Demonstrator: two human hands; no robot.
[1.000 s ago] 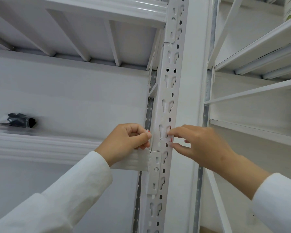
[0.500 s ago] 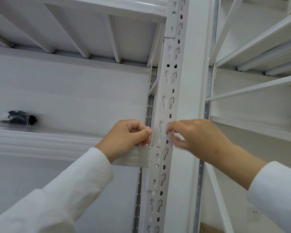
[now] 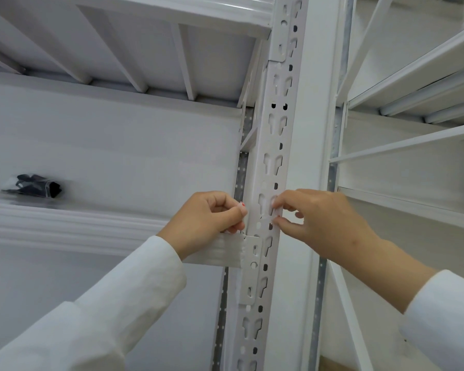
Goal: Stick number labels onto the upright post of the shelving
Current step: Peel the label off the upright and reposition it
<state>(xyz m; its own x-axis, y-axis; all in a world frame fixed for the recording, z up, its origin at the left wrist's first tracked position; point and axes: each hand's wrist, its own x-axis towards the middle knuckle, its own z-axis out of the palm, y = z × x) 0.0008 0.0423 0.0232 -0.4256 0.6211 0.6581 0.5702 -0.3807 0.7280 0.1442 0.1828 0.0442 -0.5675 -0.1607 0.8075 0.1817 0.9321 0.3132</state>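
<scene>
A white perforated upright post [image 3: 275, 135] of the shelving runs up the middle of the view. My right hand [image 3: 316, 223] is at the post's right edge and pinches a small white label [image 3: 276, 214] with red print between thumb and forefinger, against the post face. My left hand [image 3: 212, 218] is at the post's left edge with its fingers curled, pinching something small and pale with a red speck; what it is I cannot tell. Both wrists wear white sleeves.
A white shelf beam [image 3: 91, 231] runs left from the post just under my left hand. A black bundle in clear wrap [image 3: 35, 186] lies on that shelf at far left. More white shelves [image 3: 413, 76] stand to the right. An upper shelf [image 3: 145, 44] is overhead.
Both hands stay at the same spot on the post. My right hand's fingers have closed in tighter on the label at the post's right edge. The view shifted slightly.
</scene>
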